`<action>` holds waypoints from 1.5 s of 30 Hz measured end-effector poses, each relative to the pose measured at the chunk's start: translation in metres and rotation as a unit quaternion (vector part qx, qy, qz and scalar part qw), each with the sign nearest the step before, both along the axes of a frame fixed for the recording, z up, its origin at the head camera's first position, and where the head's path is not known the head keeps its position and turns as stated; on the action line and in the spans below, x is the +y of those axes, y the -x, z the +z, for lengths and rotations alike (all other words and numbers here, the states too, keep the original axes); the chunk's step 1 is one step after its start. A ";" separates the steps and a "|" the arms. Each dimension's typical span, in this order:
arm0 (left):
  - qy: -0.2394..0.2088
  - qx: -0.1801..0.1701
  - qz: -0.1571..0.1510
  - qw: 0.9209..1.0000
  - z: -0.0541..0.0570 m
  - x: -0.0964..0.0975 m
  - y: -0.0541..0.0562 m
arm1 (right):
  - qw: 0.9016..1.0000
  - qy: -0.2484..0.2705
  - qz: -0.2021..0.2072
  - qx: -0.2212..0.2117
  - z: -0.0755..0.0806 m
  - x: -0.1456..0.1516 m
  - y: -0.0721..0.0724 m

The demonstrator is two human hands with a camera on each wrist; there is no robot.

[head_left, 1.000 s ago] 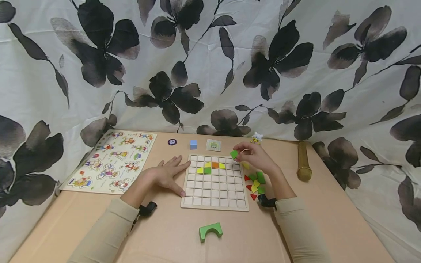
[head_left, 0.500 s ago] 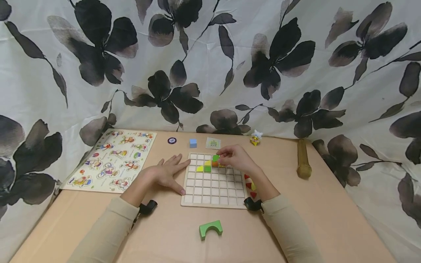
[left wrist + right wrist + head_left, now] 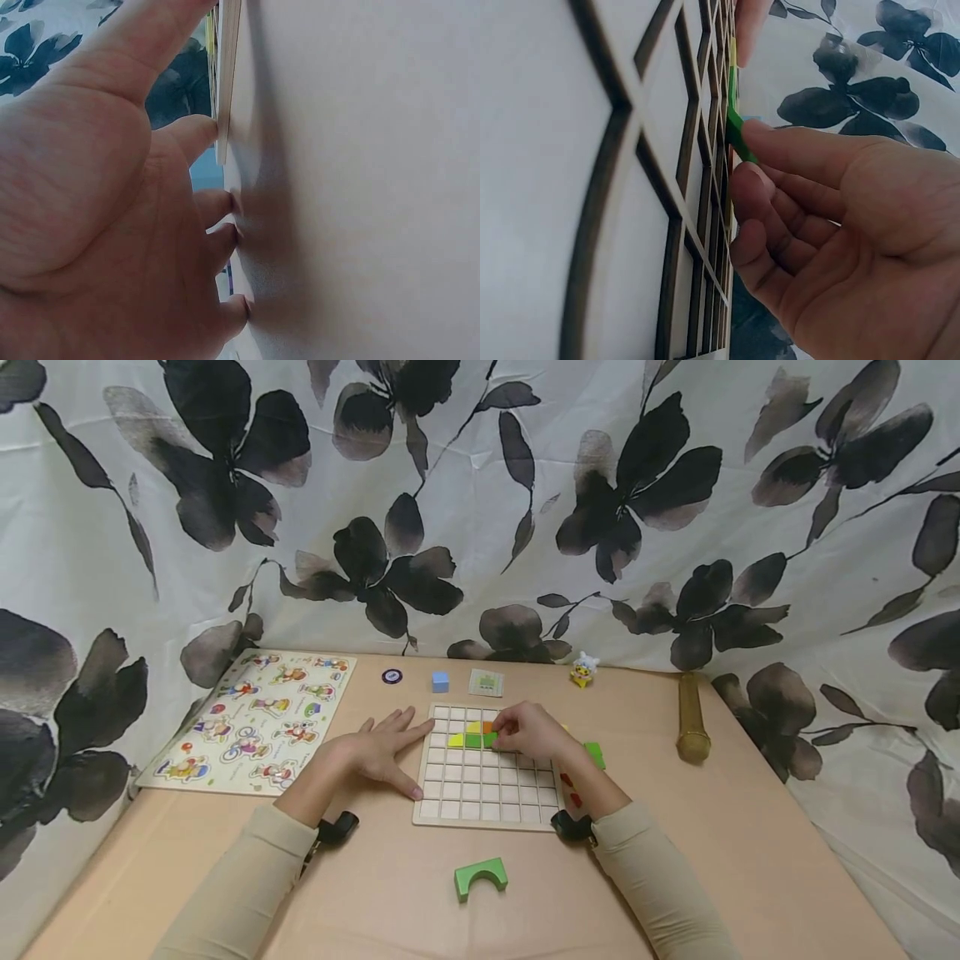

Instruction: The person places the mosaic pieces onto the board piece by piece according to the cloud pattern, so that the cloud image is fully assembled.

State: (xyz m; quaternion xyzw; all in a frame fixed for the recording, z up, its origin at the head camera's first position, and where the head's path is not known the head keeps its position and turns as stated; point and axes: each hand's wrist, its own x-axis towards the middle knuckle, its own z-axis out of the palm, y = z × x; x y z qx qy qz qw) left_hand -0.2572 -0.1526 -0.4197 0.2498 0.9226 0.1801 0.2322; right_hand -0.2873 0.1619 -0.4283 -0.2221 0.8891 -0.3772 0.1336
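A square board [image 3: 465,814] with a raised grid of pale cells lies on the table. My right hand [image 3: 534,733] is over its upper middle, pinching a green tile [image 3: 740,141] between thumb and fingertip. In the right wrist view that tile is tilted, its lower edge right at the grid. Directly left of it sit another green tile [image 3: 473,741] and a yellow piece [image 3: 455,741]; above are more yellow and an orange tile [image 3: 487,727], partly hidden by my fingers. My left hand [image 3: 375,756] lies spread, thumb and index fingertip touching the board's left edge, other fingertips on the table.
Loose green [image 3: 596,754] and red tiles [image 3: 575,799] lie right of the board, partly behind my forearm. Behind it stand a blue cube [image 3: 440,682], a picture card [image 3: 487,682] and a toy figure [image 3: 582,670]. A green arch block [image 3: 480,877] is in front; a picture puzzle [image 3: 255,727] lies left.
My right hand has carried the green tile leftward from the board's right edge, then brought it down beside the other green tile. My left hand has stayed in place.
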 end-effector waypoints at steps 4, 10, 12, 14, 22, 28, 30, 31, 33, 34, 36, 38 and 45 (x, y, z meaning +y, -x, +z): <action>0.010 0.006 0.004 1.000 0.000 0.001 0.001 | 1.000 -0.015 0.000 0.014 -0.001 -0.001 0.001; 0.012 0.006 0.002 1.000 -0.003 0.001 0.003 | 1.000 -0.020 -0.002 0.016 0.000 -0.001 -0.001; 0.012 0.006 0.001 1.000 -0.004 0.001 0.003 | 1.000 -0.017 0.000 0.024 0.003 0.002 -0.002; 0.013 0.004 0.001 1.000 -0.004 0.000 0.002 | 0.999 -0.009 0.002 0.039 0.008 0.008 -0.003; 0.002 0.002 0.000 1.000 0.000 0.000 -0.001 | 0.996 0.019 0.003 0.087 0.038 0.057 -0.002; 0.013 0.004 0.006 1.000 -0.003 0.000 0.001 | 0.997 -0.003 0.001 0.077 0.044 0.097 0.002; 0.015 0.005 0.007 1.000 -0.004 0.000 0.002 | 0.998 -0.013 -0.002 0.063 0.043 0.109 0.003; 0.016 0.006 0.008 1.000 -0.004 0.000 0.002 | 0.998 -0.020 -0.005 0.056 0.042 0.114 0.004; 0.018 0.007 0.008 1.000 -0.004 0.000 0.003 | 0.999 -0.030 -0.007 0.043 0.039 0.124 0.006; 0.018 0.008 0.008 1.000 -0.004 0.000 0.003 | 0.999 -0.034 -0.009 0.034 0.037 0.128 0.007; 0.019 0.009 0.008 1.000 -0.003 0.000 0.003 | 0.998 -0.053 -0.015 0.016 0.033 0.136 0.008; 0.017 0.009 0.007 1.000 -0.003 0.001 0.002 | 0.997 -0.070 -0.016 -0.005 0.029 0.143 0.009; 0.015 0.008 0.007 1.000 -0.004 0.001 0.003 | 0.994 -0.096 0.000 -0.057 0.013 0.153 0.012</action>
